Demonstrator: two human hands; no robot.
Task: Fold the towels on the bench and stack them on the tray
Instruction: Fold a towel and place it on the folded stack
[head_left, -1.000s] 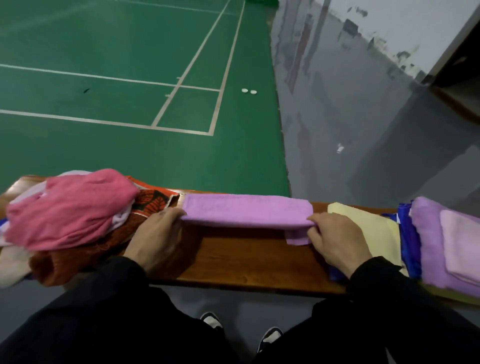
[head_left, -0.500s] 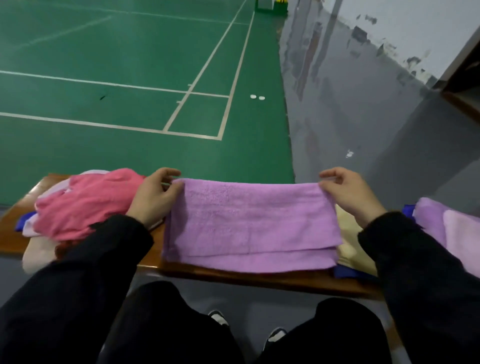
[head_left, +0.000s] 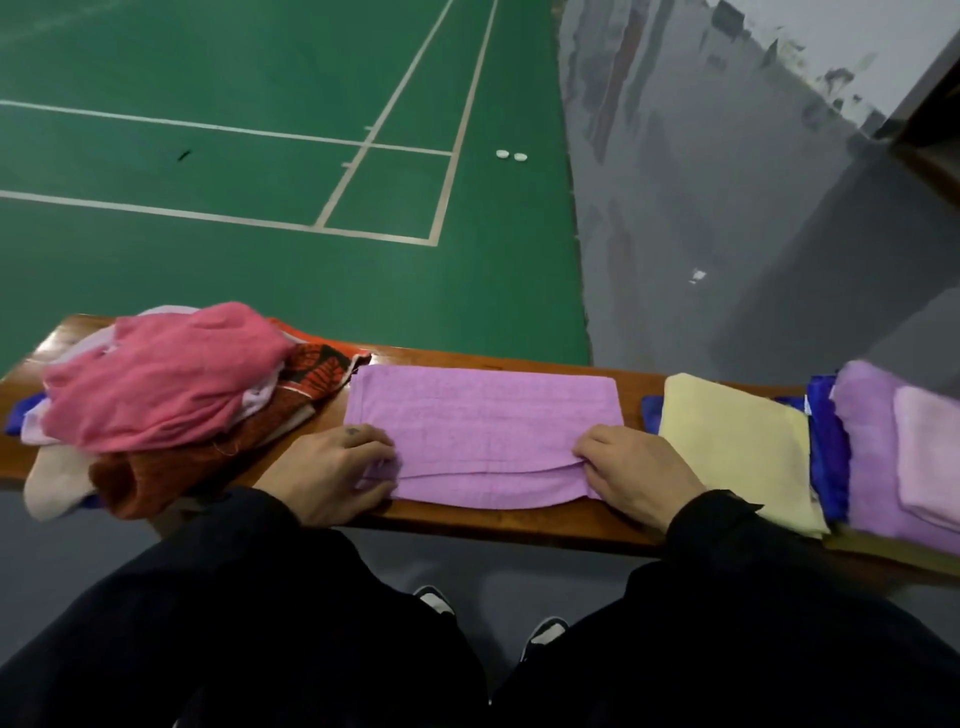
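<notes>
A: Two layers are now seen on the purple towel (head_left: 483, 431), which lies flat on the desk (head_left: 498, 519) between the loose heap and the folded ones; half a second ago it was held up by its far corners and draped over the near edge, and a second ago it was gathered into a narrow band at the far side of the desk.

B: So a fold has been laid down; the top layer's edge is seen as a curved line just short of the near hem, and the halves are not quite matched.

A: It is judged that one lengthwise fold is done and that a crosswise fold is owed before the towel can be stacked; the tray itself can hardly be made out under the folded pile at the right.

B: And the hands?

A: The left hand (head_left: 332, 467) is set at the near left corner, palm down, the fingers curled onto the cloth; the grip there is closed on the layers, the corner bunched under the fingertips; the right hand (head_left: 634, 473) is set at the near right corner, its grip likewise pinched on the folded edge; both wrists lie low over the near edge of the desk.

B: What remains?

A: A pink towel (head_left: 161, 384) tops the unfolded heap at the left; a yellow towel (head_left: 737, 447) lies folded just beside the right hand.
</notes>
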